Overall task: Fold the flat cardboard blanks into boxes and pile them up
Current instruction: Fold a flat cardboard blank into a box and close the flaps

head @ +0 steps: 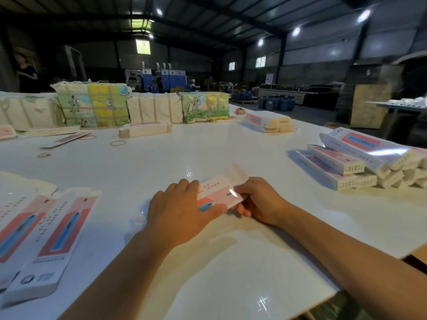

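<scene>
Midway, we judge. Head view: our left hand lies flat, fingers straight, pressing the pink-and-white printed cardboard blank onto the glossy white bench; our right hand pinches its near end, fingers curled round the edge. One flap stands up at the far end. Finished long white-and-pink boxes sit piled at right. Flat printed blanks wait at left, so plenty remains to fold.

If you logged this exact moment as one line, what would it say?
step: folding | left hand: flat on blank | right hand: grips blank's end | folded boxes: piled right | flat blanks: left
</scene>
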`<state>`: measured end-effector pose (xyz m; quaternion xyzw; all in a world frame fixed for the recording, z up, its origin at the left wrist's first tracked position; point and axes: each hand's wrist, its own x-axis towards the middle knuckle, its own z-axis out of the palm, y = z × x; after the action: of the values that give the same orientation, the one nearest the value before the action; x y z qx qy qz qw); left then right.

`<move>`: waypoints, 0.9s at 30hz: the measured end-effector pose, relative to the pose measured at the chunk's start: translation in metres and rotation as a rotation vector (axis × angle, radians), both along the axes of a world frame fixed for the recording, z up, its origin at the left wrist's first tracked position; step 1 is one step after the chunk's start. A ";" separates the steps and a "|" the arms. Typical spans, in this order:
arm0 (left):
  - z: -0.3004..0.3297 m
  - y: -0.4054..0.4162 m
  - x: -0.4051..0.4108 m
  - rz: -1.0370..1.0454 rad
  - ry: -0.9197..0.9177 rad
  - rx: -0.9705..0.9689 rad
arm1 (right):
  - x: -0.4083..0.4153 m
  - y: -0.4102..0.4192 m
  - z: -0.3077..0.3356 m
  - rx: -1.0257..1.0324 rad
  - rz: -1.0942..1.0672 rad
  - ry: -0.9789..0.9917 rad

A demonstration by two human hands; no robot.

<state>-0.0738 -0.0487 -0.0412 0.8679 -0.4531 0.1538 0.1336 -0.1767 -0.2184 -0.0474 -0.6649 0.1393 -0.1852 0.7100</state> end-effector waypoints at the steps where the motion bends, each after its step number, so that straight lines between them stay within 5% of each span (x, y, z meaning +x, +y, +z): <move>1: 0.000 -0.001 -0.002 0.009 -0.031 0.044 | 0.000 -0.001 -0.001 0.001 -0.003 -0.004; 9: 0.000 -0.005 -0.005 0.059 -0.059 0.141 | 0.003 -0.001 -0.001 0.023 -0.013 -0.012; 19: 0.013 -0.002 0.004 0.048 0.042 -0.071 | 0.002 0.005 0.001 -0.013 -0.029 -0.011; 23: 0.011 -0.003 0.006 0.117 0.110 -0.087 | -0.002 0.005 0.005 -0.050 -0.320 -0.117; 27: 0.012 -0.001 0.009 0.158 0.180 -0.117 | -0.008 0.005 0.007 -0.439 -0.614 -0.211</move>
<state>-0.0653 -0.0501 -0.0297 0.9018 -0.3600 0.1115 0.2115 -0.1843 -0.2133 -0.0408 -0.7057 0.2149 -0.4819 0.4728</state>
